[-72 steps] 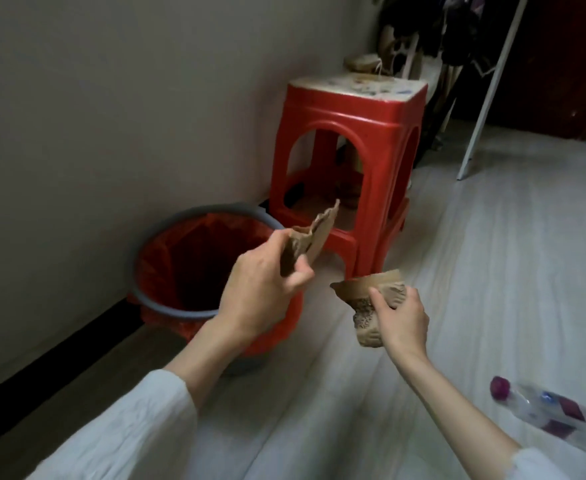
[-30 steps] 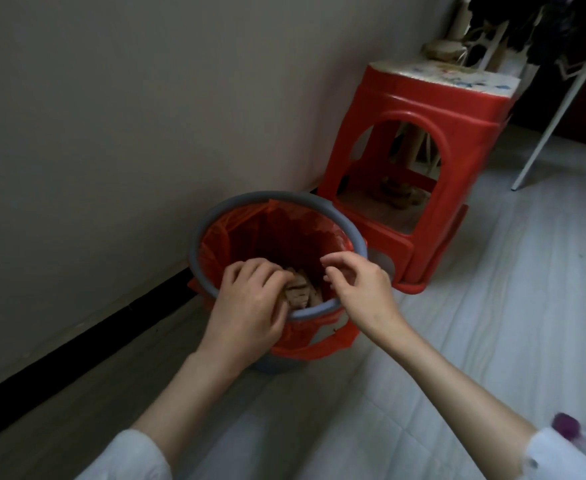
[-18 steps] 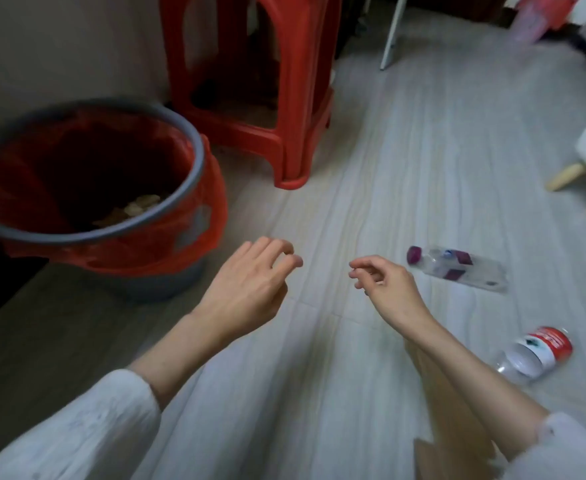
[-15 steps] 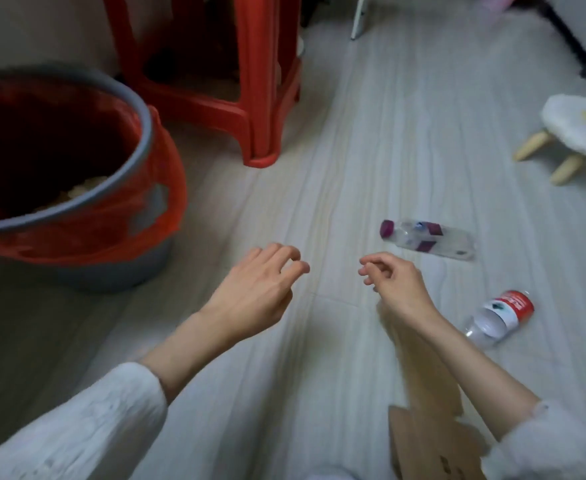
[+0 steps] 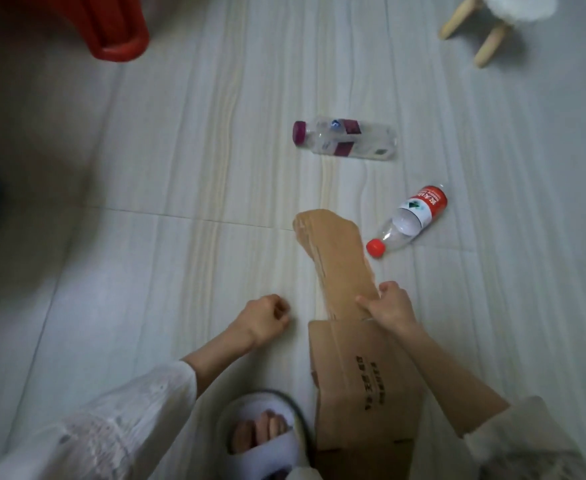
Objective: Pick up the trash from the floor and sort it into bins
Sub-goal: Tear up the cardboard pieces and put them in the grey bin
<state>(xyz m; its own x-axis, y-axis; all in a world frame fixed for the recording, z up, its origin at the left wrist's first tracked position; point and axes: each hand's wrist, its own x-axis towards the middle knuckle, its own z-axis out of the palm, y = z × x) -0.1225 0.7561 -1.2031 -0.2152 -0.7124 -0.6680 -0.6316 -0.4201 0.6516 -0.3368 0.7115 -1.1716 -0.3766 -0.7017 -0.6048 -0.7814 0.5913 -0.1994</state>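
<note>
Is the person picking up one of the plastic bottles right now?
No, the right hand grips the torn cardboard piece, while the purple-capped bottle and the red-capped bottle lie untouched on the floor.

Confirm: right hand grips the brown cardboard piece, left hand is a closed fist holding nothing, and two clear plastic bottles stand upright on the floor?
Wrong on the bottles. In the head view the purple-capped clear plastic bottle and the red-capped, red-labelled clear plastic bottle lie on their sides. Right hand does grip the brown cardboard piece; left hand is an empty fist.
</note>
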